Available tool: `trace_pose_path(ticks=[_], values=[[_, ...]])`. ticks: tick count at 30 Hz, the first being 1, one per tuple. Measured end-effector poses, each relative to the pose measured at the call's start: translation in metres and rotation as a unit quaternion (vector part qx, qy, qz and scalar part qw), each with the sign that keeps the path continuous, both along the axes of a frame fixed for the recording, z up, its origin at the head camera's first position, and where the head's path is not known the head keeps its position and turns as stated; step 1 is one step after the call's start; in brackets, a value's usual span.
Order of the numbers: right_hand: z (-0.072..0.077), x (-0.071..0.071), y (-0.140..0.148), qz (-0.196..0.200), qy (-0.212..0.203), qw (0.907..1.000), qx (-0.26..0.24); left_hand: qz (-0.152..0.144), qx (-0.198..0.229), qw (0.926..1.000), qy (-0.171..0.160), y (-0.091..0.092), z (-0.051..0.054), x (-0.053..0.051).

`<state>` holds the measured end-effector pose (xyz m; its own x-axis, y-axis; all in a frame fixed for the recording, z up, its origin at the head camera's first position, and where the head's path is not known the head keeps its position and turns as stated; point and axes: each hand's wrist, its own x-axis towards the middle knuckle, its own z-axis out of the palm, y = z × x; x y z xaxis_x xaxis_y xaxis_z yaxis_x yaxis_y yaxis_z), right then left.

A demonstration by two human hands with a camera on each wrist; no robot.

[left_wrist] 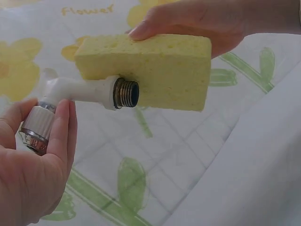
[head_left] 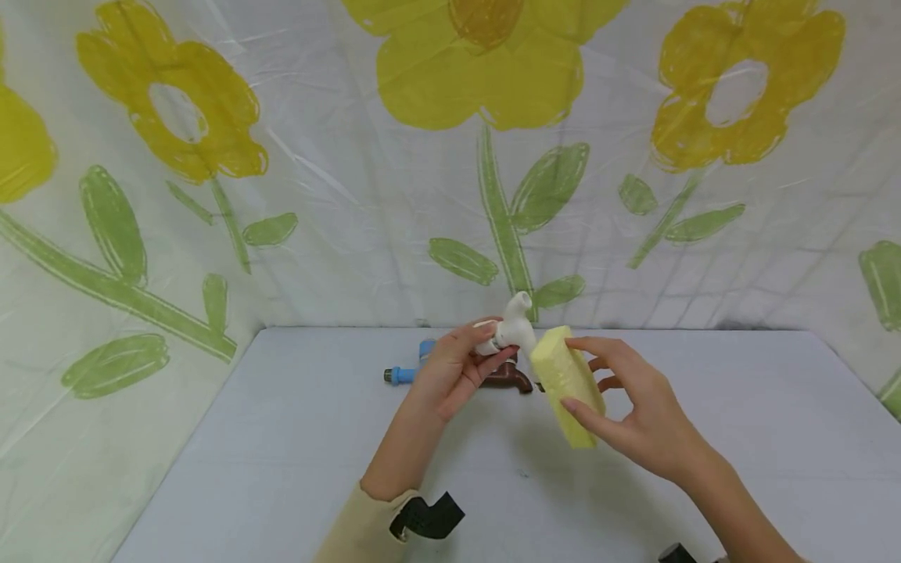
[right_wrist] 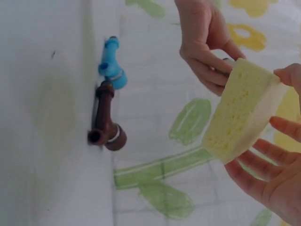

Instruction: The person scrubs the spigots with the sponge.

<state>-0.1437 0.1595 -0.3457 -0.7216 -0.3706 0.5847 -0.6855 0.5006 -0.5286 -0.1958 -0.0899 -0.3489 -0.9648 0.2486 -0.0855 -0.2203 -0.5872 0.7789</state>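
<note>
A white plastic faucet [head_left: 517,327] is pinched between the thumb and fingers of my left hand [head_left: 454,367], held above the table. Its threaded end [left_wrist: 127,93] points out toward the sponge in the left wrist view. My right hand [head_left: 637,414] grips a yellow block sponge [head_left: 568,383] by its edges, thumb on one side and fingers on the other. The sponge is right beside the faucet's body; whether the two touch I cannot tell. In the right wrist view the sponge [right_wrist: 242,110] hides most of the faucet.
Behind the hands, a brown faucet [right_wrist: 107,115] and a blue faucet [right_wrist: 112,63] lie side by side at the table's back edge. The pale table [head_left: 281,461] meets a hanging sheet [head_left: 317,258] painted with yellow flowers.
</note>
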Motion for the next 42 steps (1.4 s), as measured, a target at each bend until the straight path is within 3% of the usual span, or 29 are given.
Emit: trace_pose_path(ticks=[3,12,18,27,32,42], values=[[0.000,0.000,-0.001,-0.002,0.010,0.9998,-0.017,-0.003,0.017,0.9998,-0.005,0.003,-0.001,0.001],[-0.001,-0.001,-0.002,0.003,-0.002,0.9999,-0.014,0.043,0.087,0.9951,-0.022,-0.004,0.003,0.001],[-0.001,-0.001,0.000,-0.002,-0.004,1.0000,0.005,0.039,0.091,0.9951,-0.007,-0.006,0.005,0.001],[0.002,-0.002,0.003,-0.010,0.020,0.9995,-0.023,0.014,0.033,0.9994,0.002,-0.002,0.001,0.001],[0.002,-0.002,0.003,-0.008,0.031,0.9988,-0.038,-0.024,-0.010,0.9995,0.019,0.002,-0.004,0.000],[-0.001,-0.004,0.001,0.002,0.079,0.9957,-0.048,-0.079,-0.114,0.9876,0.072,0.012,-0.007,0.007]])
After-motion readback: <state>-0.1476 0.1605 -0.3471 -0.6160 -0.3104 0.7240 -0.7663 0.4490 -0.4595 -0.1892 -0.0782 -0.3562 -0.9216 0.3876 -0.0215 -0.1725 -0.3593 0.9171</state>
